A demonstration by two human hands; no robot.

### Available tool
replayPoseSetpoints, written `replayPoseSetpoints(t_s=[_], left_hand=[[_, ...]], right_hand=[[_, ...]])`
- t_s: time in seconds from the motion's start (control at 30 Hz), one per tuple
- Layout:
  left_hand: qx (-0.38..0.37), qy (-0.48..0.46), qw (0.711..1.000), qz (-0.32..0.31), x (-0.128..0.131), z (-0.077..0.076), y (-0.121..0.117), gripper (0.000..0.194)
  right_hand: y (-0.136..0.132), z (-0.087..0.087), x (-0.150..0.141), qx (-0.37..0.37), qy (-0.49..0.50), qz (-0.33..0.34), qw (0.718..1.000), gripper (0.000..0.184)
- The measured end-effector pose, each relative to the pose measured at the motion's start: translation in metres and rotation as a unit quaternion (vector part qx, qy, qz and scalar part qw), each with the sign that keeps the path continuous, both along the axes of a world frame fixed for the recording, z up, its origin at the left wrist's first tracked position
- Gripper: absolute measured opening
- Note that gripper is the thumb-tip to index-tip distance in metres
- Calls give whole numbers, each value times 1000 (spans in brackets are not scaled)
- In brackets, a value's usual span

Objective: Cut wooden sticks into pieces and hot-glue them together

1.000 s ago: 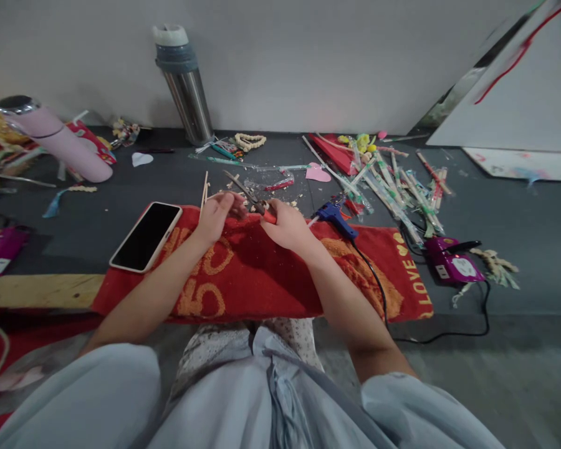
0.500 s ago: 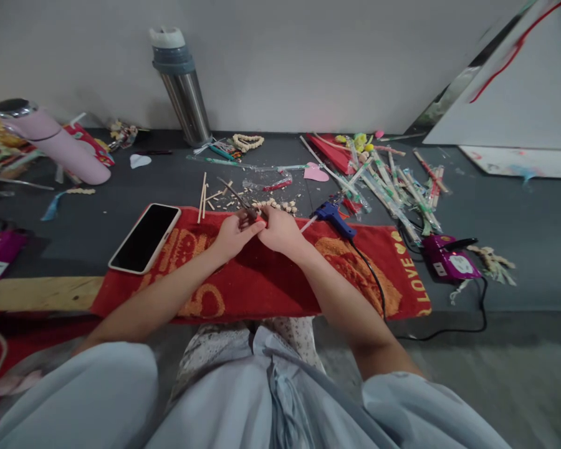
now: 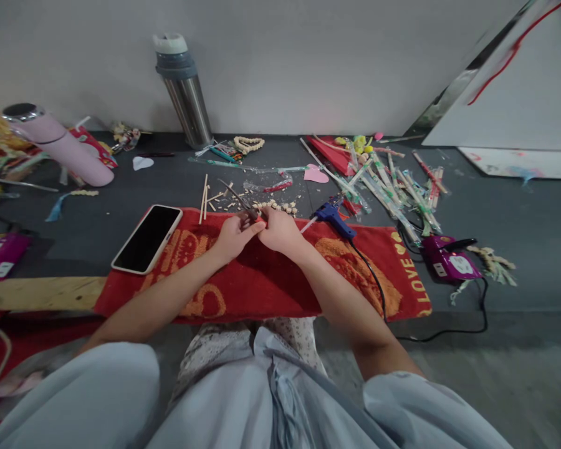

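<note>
Both my hands meet over the near red towel [image 3: 271,280], close to its far edge. My right hand [image 3: 280,231] is closed round the red handle of a pair of scissors [image 3: 236,194], whose dark blades point away to the left. Against it, my left hand [image 3: 232,238] is closed, its thumb reaching to the scissors' handle; whatever lies in its fingers is hidden. Just beyond the hands is a pile of small pale chunks [image 3: 277,206], with short cut stick bits scattered beside it. Two thin wooden sticks [image 3: 203,199] lie left of these.
A phone [image 3: 147,239] rests on the towel's left end. A blue glue gun [image 3: 335,218] lies at right, its black cord trailing over the towel. Wrapped sticks [image 3: 393,187] are heaped beyond it, near a purple box [image 3: 450,257]. A steel flask [image 3: 186,93] stands against the wall.
The view has shifted very slightly, so things on the left appear a little further right. My hands and the scissors keep nearly the same pose.
</note>
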State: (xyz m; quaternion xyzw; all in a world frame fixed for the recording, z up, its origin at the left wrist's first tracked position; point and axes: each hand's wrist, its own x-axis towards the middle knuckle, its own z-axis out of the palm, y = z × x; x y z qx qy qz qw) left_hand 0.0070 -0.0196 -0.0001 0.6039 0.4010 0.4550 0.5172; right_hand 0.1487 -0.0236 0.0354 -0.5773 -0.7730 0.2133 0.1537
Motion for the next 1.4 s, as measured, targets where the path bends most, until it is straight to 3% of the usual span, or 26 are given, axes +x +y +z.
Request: replayPoseSetpoints(t_s=[0.23,0.43,0.63,0.83,0.93,1.2,1.4], left_hand=[[0,3,1000,-2,0,0,2,48],[27,8,1000,-10,-11,3,18,59],[121,57,981,142,-35,15,31,50],[216,191,938,191,-44,21,31,24],[242,224,925,186,-46,22,28,24],[242,219,935,139,-50,27,25,29],[217,177,953,113,-50,22,28,42]], right_hand=[[-1,0,-1,-1,7,-5,1000,36],[1,2,5,11,34,-17,999,39],[3,6,11,32,-16,-35,999,25],[3,3,11,38,-29,7,999,26],[3,0,12,62,-20,33,997,31],[7,-4,19,88,13,73,993,55],[8,-5,23,87,34,81,992,55]])
